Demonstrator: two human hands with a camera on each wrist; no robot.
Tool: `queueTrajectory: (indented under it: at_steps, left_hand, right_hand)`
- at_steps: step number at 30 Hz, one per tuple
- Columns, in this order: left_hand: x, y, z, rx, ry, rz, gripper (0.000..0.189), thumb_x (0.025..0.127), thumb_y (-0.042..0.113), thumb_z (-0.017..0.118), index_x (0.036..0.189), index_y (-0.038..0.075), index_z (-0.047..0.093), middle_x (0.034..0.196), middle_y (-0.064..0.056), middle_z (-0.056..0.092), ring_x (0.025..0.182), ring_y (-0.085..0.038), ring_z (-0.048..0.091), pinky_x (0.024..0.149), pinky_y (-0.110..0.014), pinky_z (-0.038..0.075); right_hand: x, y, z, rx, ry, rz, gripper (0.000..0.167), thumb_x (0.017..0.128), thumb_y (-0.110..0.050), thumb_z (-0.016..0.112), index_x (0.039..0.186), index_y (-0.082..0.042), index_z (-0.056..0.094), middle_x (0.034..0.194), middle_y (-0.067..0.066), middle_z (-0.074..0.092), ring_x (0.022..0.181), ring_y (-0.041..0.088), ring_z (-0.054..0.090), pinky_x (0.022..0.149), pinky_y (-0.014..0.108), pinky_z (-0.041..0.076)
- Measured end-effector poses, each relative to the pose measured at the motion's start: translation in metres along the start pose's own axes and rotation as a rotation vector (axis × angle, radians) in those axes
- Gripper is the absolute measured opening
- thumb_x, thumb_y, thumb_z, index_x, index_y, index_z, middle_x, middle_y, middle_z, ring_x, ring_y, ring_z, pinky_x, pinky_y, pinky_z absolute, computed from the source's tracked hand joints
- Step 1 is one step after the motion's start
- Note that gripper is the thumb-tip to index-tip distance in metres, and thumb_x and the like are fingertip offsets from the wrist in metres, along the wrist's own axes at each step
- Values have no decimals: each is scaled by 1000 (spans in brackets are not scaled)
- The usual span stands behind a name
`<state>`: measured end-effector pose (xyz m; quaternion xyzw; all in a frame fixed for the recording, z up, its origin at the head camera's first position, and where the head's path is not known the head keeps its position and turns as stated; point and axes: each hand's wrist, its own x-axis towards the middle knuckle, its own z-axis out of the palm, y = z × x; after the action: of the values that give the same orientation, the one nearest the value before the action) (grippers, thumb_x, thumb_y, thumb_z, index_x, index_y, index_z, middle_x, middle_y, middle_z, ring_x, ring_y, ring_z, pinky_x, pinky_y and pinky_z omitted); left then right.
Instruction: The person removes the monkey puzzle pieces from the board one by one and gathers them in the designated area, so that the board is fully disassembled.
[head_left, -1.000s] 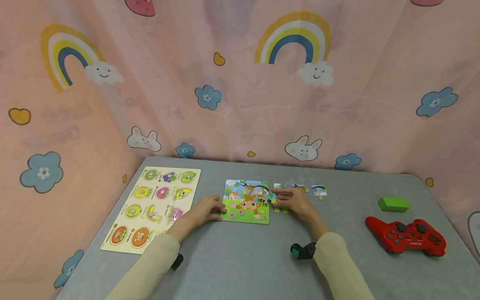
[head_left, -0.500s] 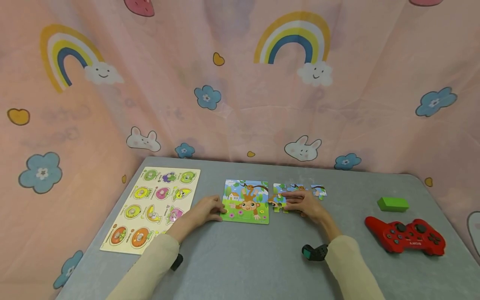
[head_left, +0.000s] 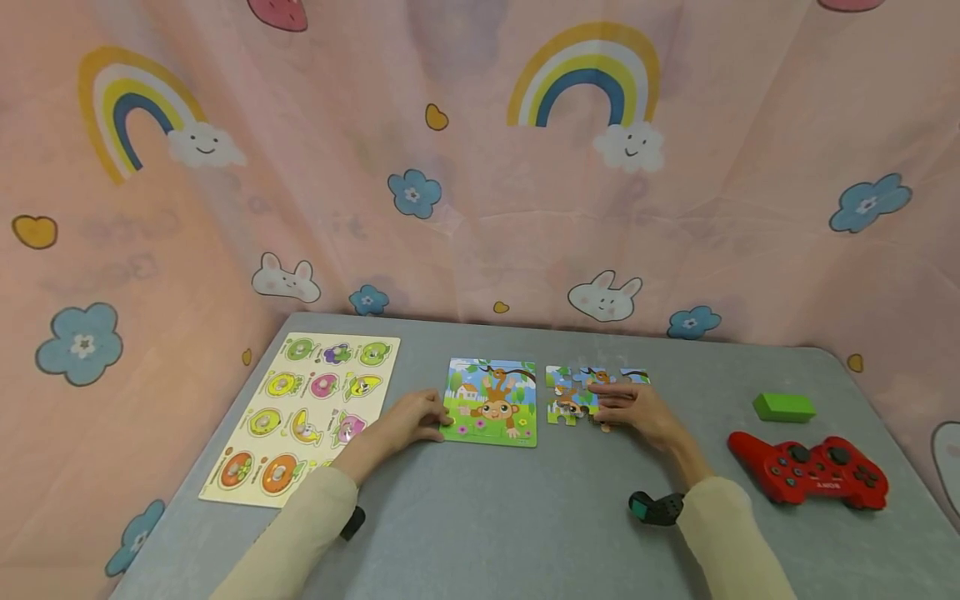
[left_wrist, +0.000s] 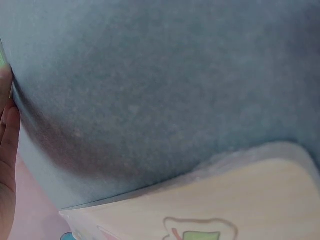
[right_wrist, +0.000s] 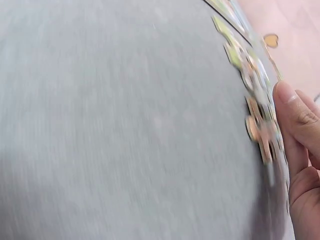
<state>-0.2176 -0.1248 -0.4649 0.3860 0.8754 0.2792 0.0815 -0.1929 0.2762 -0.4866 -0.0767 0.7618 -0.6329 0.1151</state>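
Note:
My left hand (head_left: 408, 419) pinches the left edge of a square puzzle board (head_left: 491, 402) with a monkey picture, which lies flat on the table. In the left wrist view only a green sliver of the board (left_wrist: 2, 59) shows by the fingertips. Right of the board, my right hand (head_left: 633, 411) holds a puzzle piece (head_left: 570, 406) with part of a monkey's face, over other loose pieces. In the right wrist view the held piece (right_wrist: 273, 61) appears as a thin edge above the thumb, and several puzzle pieces (right_wrist: 260, 131) lie below, blurred. The hand hides some of them.
A cream fruit puzzle board (head_left: 300, 421) with round knobs lies at the left, close to my left forearm. On the right side are a green block (head_left: 783, 407) and a red game controller (head_left: 813, 472). A pink printed curtain (head_left: 480, 242) hangs behind the grey table (head_left: 480, 525).
My right hand has moved right, away from the monkey board and over the loose pieces, carrying the puzzle piece along. My left hand has stayed at the board's left edge.

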Motion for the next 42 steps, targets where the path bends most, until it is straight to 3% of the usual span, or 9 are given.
queueTrajectory:
  at_steps: [6, 19, 30, 42]
  left_hand:
    - [0, 0, 1, 6, 3, 5, 24, 79, 10, 77, 101, 0, 73, 88, -2, 57, 80, -12, 53, 73, -25, 48]
    - [0, 1, 0, 9, 1, -5, 24, 79, 9, 76, 101, 0, 73, 88, -2, 57, 80, -12, 53, 74, -26, 48]
    - [-1, 1, 0, -3, 1, -5, 23, 80, 8, 76, 101, -1, 73, 89, -3, 57, 80, -12, 53, 73, -25, 48]
    - [-1, 1, 0, -9, 7, 7, 23, 80, 9, 76, 100, 0, 73, 89, -3, 57, 80, -12, 53, 73, -24, 48]
  right_hand:
    - [-12, 3, -20, -31, 16, 3, 53, 83, 1, 71, 128, 16, 49, 137, 35, 42, 99, -2, 60, 80, 22, 52]
    - [-36, 2, -56, -129, 65, 72, 58, 84, -8, 73, 131, 15, 47, 138, 35, 40, 99, -8, 57, 81, 18, 50]
    - [-46, 1, -66, -205, 53, 89, 57, 84, -9, 73, 131, 12, 50, 137, 33, 44, 101, -9, 54, 81, 18, 49]
    - [-45, -5, -63, -332, 101, 119, 53, 82, -10, 76, 127, 9, 56, 127, 30, 55, 95, -4, 58, 76, 17, 49]
